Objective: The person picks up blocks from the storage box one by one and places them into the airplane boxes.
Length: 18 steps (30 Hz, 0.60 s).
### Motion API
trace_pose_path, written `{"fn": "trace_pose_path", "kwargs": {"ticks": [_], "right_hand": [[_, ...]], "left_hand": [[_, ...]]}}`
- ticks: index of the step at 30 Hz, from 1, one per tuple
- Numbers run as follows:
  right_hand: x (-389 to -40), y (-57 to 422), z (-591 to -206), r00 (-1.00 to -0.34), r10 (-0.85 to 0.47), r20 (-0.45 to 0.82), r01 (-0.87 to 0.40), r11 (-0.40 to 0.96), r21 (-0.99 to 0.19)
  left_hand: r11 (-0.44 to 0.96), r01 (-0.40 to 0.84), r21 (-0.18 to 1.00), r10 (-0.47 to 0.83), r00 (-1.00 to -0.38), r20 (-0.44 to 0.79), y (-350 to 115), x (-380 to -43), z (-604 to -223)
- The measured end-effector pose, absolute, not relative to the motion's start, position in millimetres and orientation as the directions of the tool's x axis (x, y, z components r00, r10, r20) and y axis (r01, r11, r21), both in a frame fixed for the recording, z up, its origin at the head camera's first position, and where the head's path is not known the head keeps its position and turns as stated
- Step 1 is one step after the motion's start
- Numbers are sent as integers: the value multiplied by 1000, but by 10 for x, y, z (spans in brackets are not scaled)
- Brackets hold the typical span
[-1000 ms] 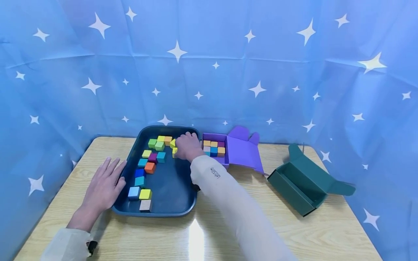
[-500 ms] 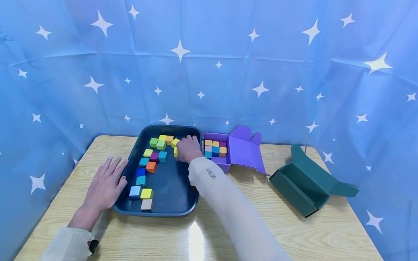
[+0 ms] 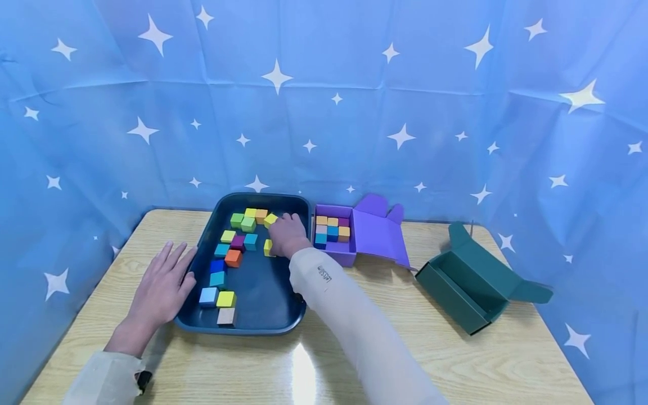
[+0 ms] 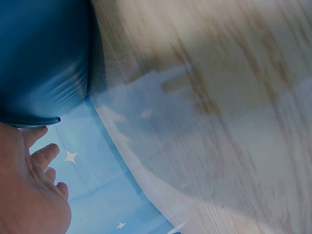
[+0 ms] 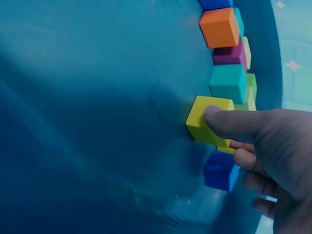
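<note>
My right hand (image 3: 289,236) is inside the dark blue tray (image 3: 263,304), over its right side. In the right wrist view its thumb lies on the face of a yellow cube (image 5: 207,117), fingers behind, pinching it. A blue cube (image 5: 220,170) sits just below those fingers, and a teal cube (image 5: 226,83) stands on the other side. Another yellow cube (image 3: 270,220) is just beyond the hand in the head view. My left hand (image 3: 161,287) lies with straight, spread fingers at the tray's left rim; in the left wrist view, its fingertips are right at that rim.
Several coloured cubes, among them an orange cube (image 3: 233,259) and a plain wooden cube (image 3: 226,317), line the tray's left half. Right of the tray stands an open purple box (image 3: 340,259) partly filled with cubes. An open green box (image 3: 455,298) is farther right on the wooden table (image 3: 385,320).
My right hand has moved slightly nearer to me, and the yellow cube under its thumb has shifted the same way. My left hand stays at the rim.
</note>
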State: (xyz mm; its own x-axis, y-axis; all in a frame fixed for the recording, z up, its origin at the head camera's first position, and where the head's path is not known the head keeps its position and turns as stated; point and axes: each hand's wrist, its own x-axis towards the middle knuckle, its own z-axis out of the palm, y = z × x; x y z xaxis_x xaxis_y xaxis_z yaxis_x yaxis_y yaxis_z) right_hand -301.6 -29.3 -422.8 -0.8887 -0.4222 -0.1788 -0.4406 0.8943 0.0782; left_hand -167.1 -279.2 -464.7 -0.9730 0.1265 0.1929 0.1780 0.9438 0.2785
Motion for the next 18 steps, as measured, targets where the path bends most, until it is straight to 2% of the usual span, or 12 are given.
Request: {"fn": "trace_pose_path", "kwargs": {"ticks": [10, 18], "right_hand": [[-2988, -264, -3965, -868, -485, -102, -495, 861, 119], [-3049, 33, -3713, -876, -474, -85, -481, 867, 128]], "left_hand": [[946, 183, 267, 133, -972, 195, -2796, -1669, -4654], [944, 194, 267, 141, -969, 204, -2791, -1671, -4653]]}}
